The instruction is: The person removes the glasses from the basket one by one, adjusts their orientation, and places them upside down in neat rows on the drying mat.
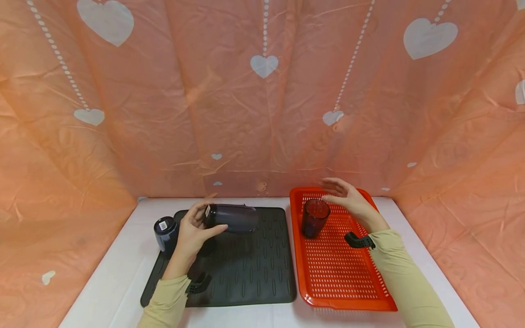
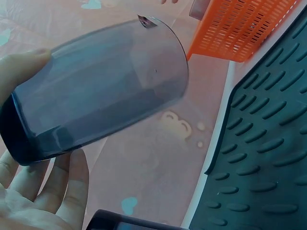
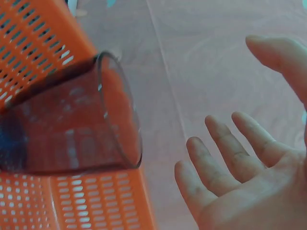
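My left hand (image 1: 190, 234) grips a dark, see-through drinking glass (image 1: 235, 218) near its thick base, thumb on one side and fingers on the other. The glass lies tilted on its side over the black mat, its mouth pointing right. A small jagged notch shows at its rim in the left wrist view. Another dark glass (image 1: 165, 232) stands upside down at the mat's left side, a white label on its base. My right hand (image 1: 348, 200), fingers spread and holding nothing, is just beside the rim of an upright glass (image 1: 315, 218) in the red basket.
The black ridged drying mat (image 1: 262, 273) lies on a white-covered table (image 1: 106, 273). To its right is the red perforated basket (image 1: 301, 273). An orange curtain (image 1: 229, 114) with white hearts encloses the back and sides. A dark object (image 2: 124, 223) shows low in the left wrist view.
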`<state>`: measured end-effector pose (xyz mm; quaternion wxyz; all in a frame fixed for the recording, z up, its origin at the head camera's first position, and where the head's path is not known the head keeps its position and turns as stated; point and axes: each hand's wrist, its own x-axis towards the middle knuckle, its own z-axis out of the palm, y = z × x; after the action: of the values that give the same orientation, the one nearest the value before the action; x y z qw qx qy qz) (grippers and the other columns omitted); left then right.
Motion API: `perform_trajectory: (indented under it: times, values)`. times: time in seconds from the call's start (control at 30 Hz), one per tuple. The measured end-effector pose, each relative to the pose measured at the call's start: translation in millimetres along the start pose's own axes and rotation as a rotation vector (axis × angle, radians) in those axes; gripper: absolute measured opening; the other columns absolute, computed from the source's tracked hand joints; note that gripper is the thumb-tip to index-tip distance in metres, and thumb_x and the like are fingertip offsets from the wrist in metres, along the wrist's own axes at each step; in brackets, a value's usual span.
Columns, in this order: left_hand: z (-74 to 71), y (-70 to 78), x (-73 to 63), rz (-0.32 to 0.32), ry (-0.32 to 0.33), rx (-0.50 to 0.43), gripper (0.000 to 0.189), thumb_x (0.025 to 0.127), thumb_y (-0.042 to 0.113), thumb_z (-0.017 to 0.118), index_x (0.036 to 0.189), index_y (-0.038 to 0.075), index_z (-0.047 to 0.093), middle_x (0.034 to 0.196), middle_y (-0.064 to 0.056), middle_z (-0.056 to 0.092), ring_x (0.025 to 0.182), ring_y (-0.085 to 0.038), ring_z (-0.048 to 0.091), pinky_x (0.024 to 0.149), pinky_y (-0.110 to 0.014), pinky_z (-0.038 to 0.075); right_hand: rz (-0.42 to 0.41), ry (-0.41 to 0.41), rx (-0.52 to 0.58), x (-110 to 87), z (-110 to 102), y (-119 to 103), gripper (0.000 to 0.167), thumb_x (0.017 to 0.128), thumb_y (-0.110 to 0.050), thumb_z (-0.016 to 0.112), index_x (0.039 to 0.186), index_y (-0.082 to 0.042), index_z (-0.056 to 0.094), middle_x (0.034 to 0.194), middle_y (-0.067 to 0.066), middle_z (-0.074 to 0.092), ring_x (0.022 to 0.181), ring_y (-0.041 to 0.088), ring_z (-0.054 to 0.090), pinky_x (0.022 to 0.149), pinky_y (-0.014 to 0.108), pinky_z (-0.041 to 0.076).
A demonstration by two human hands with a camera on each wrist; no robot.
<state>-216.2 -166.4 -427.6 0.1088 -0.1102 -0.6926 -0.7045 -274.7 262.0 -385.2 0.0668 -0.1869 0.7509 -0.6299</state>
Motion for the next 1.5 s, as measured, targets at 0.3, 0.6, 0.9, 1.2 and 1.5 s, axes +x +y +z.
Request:
perform_trajectory:
  times: [0.3, 0.6, 0.9, 1.2, 1.5]
  values:
    - [-0.7, 0.5, -1.4, 0.026, -0.03, -0.008, 0.072, 0.071, -0.004, 0.082, 0.135, 0.008, 0.051, 0.142, -0.001, 0.048, 0.136, -0.017, 0.035, 0.11, -0.042, 0.029, 0.008, -0.008, 0.032, -4.4, -5, 9, 0.062, 0.093, -0.011, 0.063, 0.146, -0.003, 0.032, 0.148, 0.027, 0.03, 0.13, 0.042, 0.036, 0.102, 0.041, 0.041]
    - [0.4, -1.2, -0.7, -0.013, 0.03, 0.042, 0.074, 0.068, -0.003, 0.084, 0.131, 0.008, 0.047, 0.127, -0.005, 0.06, 0.11, -0.015, 0.059, 0.09, -0.022, 0.047, 0.029, -0.012, 0.02, -7.9, -6, 17, 0.064, 0.092, -0.014, 0.065, 0.146, 0.0, 0.032, 0.147, 0.024, 0.034, 0.132, 0.04, 0.035, 0.093, 0.024, 0.045]
    - [3.2, -1.0, -0.8, -0.028, 0.026, 0.12, 0.073, 0.067, 0.006, 0.087, 0.131, 0.012, 0.052, 0.125, -0.003, 0.062, 0.112, -0.014, 0.056, 0.098, -0.035, 0.04, 0.035, -0.009, -0.039, -6.3, -7, 24, 0.063, 0.092, -0.01, 0.064, 0.145, 0.0, 0.033, 0.146, 0.023, 0.037, 0.132, 0.039, 0.036, 0.092, 0.021, 0.042]
    - [11.4, -4.3, -1.3, 0.004, -0.02, 0.164, 0.072, 0.068, 0.01, 0.087, 0.131, 0.017, 0.055, 0.129, -0.004, 0.059, 0.114, -0.013, 0.054, 0.093, -0.031, 0.045, 0.052, -0.028, -0.04, -7.7, -5, 23, 0.064, 0.092, -0.013, 0.065, 0.146, 0.001, 0.032, 0.147, 0.021, 0.036, 0.133, 0.04, 0.035, 0.094, 0.027, 0.042]
    - [22.6, -15.2, -3.1, 0.005, -0.031, 0.22, 0.074, 0.064, 0.01, 0.09, 0.13, 0.015, 0.058, 0.124, -0.006, 0.061, 0.11, -0.021, 0.058, 0.094, -0.043, 0.046, 0.054, -0.054, -0.023, -8.2, -4, 25, 0.065, 0.092, -0.012, 0.064, 0.147, 0.0, 0.031, 0.147, 0.02, 0.035, 0.134, 0.039, 0.033, 0.101, 0.043, 0.039]
